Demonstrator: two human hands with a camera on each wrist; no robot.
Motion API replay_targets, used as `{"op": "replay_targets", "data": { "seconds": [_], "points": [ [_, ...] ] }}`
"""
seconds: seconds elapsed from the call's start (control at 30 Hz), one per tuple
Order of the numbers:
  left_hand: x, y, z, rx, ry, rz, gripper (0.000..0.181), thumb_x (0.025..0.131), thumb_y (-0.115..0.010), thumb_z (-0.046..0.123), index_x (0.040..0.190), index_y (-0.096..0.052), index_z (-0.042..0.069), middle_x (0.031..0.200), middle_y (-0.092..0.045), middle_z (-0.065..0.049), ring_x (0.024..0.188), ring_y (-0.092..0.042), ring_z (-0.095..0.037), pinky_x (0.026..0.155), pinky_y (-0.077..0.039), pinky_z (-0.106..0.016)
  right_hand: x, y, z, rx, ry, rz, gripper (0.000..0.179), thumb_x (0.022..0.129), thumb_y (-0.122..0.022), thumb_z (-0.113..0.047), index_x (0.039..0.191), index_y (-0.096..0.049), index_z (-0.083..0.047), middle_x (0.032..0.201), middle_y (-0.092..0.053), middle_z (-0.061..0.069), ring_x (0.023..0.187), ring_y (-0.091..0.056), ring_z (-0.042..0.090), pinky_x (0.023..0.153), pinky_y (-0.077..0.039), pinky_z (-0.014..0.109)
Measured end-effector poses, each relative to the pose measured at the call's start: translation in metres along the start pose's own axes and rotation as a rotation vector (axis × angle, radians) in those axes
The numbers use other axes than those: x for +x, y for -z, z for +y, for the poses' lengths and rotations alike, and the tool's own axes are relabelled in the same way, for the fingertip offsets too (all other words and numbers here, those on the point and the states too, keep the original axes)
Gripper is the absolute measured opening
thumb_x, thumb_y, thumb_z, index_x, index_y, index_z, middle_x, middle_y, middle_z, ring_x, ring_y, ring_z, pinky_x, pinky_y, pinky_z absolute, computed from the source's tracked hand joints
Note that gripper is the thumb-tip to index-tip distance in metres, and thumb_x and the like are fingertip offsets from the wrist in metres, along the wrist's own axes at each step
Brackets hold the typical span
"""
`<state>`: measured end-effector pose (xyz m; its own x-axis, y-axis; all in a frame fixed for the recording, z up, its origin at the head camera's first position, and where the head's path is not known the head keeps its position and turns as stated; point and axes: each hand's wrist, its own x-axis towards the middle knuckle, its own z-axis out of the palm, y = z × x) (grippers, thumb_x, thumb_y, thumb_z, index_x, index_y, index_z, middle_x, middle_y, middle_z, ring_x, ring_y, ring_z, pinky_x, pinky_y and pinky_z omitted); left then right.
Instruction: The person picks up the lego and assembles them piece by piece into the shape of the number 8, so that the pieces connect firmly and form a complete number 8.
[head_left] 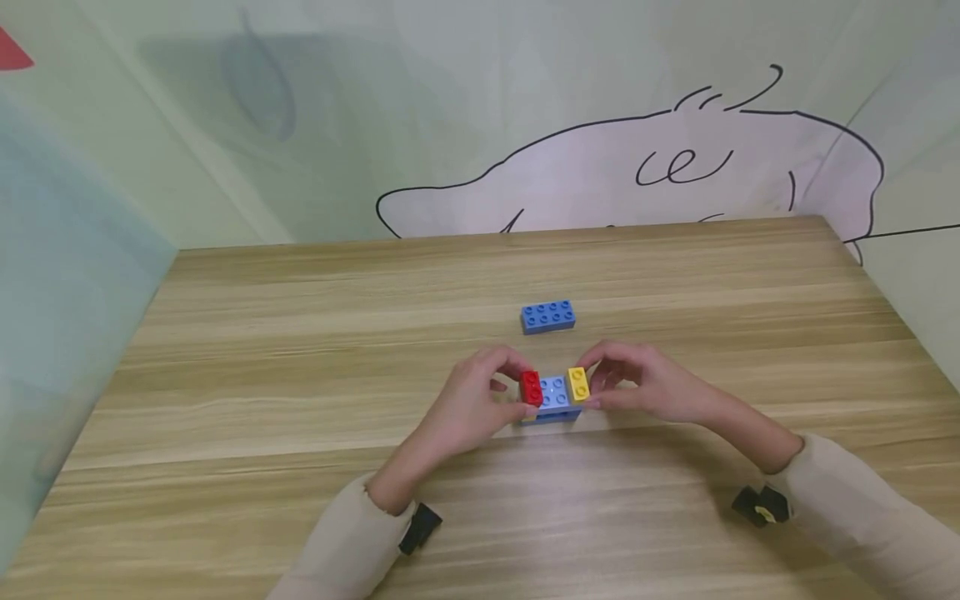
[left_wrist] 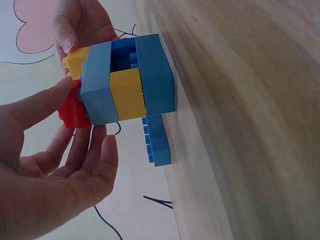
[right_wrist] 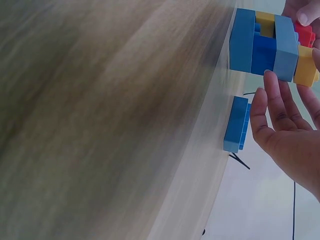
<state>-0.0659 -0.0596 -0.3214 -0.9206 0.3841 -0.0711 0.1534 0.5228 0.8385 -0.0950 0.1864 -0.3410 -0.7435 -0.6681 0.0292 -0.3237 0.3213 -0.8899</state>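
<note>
A small stack of toy building bricks stands on the table in front of the person. Its base is a blue brick point(left_wrist: 157, 75). Above that come a yellow brick point(left_wrist: 127, 95) at the left end and a dark blue brick point(right_wrist: 263, 54) at the right, with a light blue brick point(head_left: 553, 392) across them. My left hand point(head_left: 468, 404) pinches a red brick point(head_left: 531, 388) at the left end of the top; a light blue stud shows beneath it in the left wrist view. At the opposite end, my right hand point(head_left: 648, 385) pinches a second yellow brick point(head_left: 578, 384) between thumb and fingers.
Behind the stack, a loose blue brick point(head_left: 548, 317) lies studs up on the wooden table point(head_left: 300, 350). A wall with a line drawing point(head_left: 637, 175) rises past the table's far edge. Dark straps point(head_left: 420, 528) show at both sleeves.
</note>
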Motion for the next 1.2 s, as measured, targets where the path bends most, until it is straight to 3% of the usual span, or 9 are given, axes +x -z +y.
{"op": "replay_targets", "data": {
  "seconds": [0.5,1.2],
  "points": [
    [-0.0017,-0.0011,-0.0013,-0.008,-0.013,0.018,0.034,0.074,-0.077,0.002,0.103,-0.059,0.006,0.101,-0.060,-0.004,0.096,-0.056,-0.022,0.085,-0.049,-0.035,0.0001,0.0001,0.0006,-0.009,0.014,0.002,0.032,0.081,-0.070,-0.003,0.111,-0.058,-0.001,0.103,-0.060,0.007,0.084,-0.058,0.024,0.073,-0.051,0.030],
    [-0.0018,-0.0045,-0.0016,0.058,-0.002,0.030,0.035,0.074,-0.077,0.003,0.104,-0.059,0.005,0.101,-0.059,-0.005,0.095,-0.056,-0.021,0.082,-0.049,-0.033,0.0001,0.0014,0.0003,-0.004,0.036,0.001,0.033,0.080,-0.071,-0.001,0.110,-0.058,-0.001,0.102,-0.059,0.007,0.083,-0.057,0.023,0.072,-0.051,0.029]
  ]
}}
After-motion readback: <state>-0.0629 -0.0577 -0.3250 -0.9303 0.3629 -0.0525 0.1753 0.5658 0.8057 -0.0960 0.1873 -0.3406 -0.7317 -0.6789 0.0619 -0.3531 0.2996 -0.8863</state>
